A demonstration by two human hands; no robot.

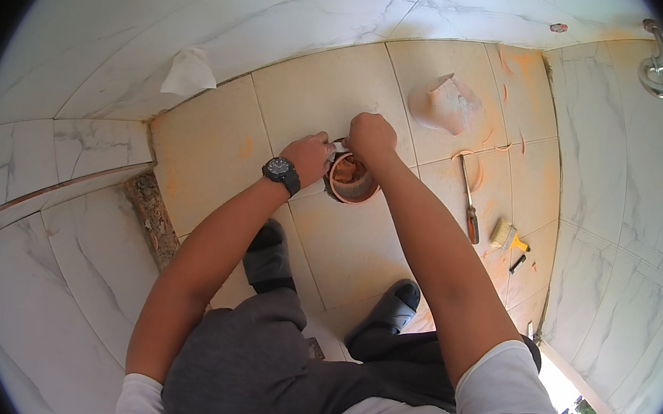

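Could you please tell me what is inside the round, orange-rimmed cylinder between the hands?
Inside the round, orange-rimmed cylinder is a rough orange-brown mass; whatever is beneath it is covered and cannot be seen.

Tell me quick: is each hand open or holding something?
Left hand: curled against a small pale piece beside the round, orange-rimmed container; grip can't be told.
Right hand: closed; anything inside is hidden.

Before you, a round, open-mouthed orange-brown pipe end [354, 200] sits upright at the beige tiled floor [336, 243], with clumpy reddish-brown material [347, 170] lying inside it. At its far-left rim you hold a small pale, silvery piece [339, 148], mostly covered, so its full shape cannot be told.
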